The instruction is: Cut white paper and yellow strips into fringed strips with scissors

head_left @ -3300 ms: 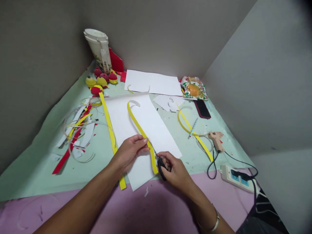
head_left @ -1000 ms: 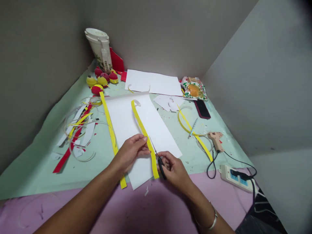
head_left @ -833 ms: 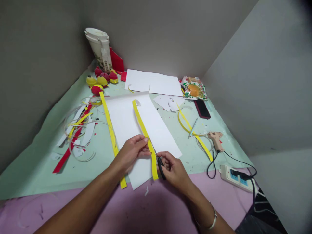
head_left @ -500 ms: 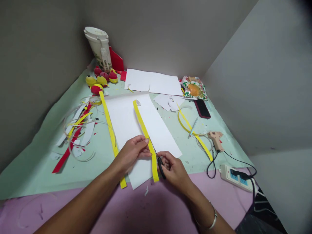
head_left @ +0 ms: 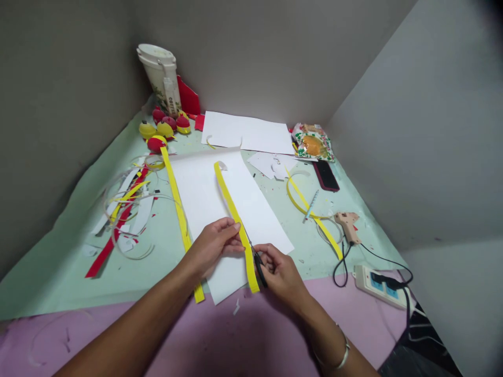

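Note:
My left hand pinches a long yellow paper strip between thumb and fingers. The strip's far end curls over, showing a white underside, and its near end hangs toward me. Closed round the black handles of small scissors is my right hand. Their blades meet the strip's right edge just below my left fingers; how deep they reach is hidden. Under both hands lies a large white paper sheet. Another yellow strip lies along that sheet's left side.
Paper scraps and a red strip lie left. Red and yellow paper balls sit by a white cup. At right are a phone, a pen, a glue gun with its cord, and a power strip.
The near end of the held yellow strip has swung slightly to the right. Both hands stay in nearly the same place.

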Motion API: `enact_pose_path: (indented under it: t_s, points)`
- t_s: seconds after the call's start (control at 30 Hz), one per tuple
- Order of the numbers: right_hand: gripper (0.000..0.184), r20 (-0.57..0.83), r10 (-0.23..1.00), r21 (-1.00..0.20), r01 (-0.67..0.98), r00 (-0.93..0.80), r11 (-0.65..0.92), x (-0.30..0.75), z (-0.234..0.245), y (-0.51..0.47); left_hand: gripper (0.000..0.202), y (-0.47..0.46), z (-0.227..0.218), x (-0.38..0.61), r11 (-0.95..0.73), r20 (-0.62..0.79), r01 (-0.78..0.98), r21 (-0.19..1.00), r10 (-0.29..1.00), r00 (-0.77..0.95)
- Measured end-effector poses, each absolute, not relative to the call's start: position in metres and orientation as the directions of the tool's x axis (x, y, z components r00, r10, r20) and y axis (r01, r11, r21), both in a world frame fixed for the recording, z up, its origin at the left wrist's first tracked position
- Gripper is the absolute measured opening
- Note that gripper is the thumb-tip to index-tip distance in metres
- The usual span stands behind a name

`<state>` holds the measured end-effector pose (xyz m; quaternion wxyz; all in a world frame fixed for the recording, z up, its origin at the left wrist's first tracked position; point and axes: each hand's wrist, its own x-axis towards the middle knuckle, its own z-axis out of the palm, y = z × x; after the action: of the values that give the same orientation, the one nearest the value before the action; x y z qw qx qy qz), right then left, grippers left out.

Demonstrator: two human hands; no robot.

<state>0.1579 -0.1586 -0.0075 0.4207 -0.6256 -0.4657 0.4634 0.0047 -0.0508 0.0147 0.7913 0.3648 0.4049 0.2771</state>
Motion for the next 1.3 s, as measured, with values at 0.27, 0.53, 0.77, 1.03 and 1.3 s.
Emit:
enact_pose_path:
  t_s: [0.27, 0.53, 0.77, 1.03, 1.3]
  points:
    - [0.042, -0.345, 0.917, -0.935, -0.156, 0.201, -0.318, 0.153, -0.004, -0.155, 0.02, -0.056, 0.013, 0.009, 0.56, -0.45, -0.086, 0.824, 0.74, 0.5]
    - [0.048, -0.344, 0.921, -0.937, -0.131, 0.184, -0.323, 0.149, -0.001, -0.154, 0.024, -0.057, 0.012, 0.011, 0.526, -0.432, -0.042, 0.849, 0.738, 0.519]
    - [0.044, -0.358, 0.931, -0.932, -0.094, 0.077, -0.35, 0.15, 0.0, -0.159, 0.022, -0.048, 0.008, 0.004, 0.439, -0.366, -0.051, 0.897, 0.803, 0.471]
    - [0.047, -0.411, 0.909, -0.895, -0.215, 0.06, -0.391, 0.162, 0.009, -0.155, 0.014, -0.045, 0.012, 0.002, 0.497, -0.375, -0.138, 0.857, 0.784, 0.494]
    - [0.046, -0.414, 0.91, -0.899, -0.171, 0.035, -0.402, 0.162, 0.007, -0.154, 0.005, -0.045, 0.014, 0.0, 0.543, -0.38, -0.197, 0.817, 0.762, 0.525]
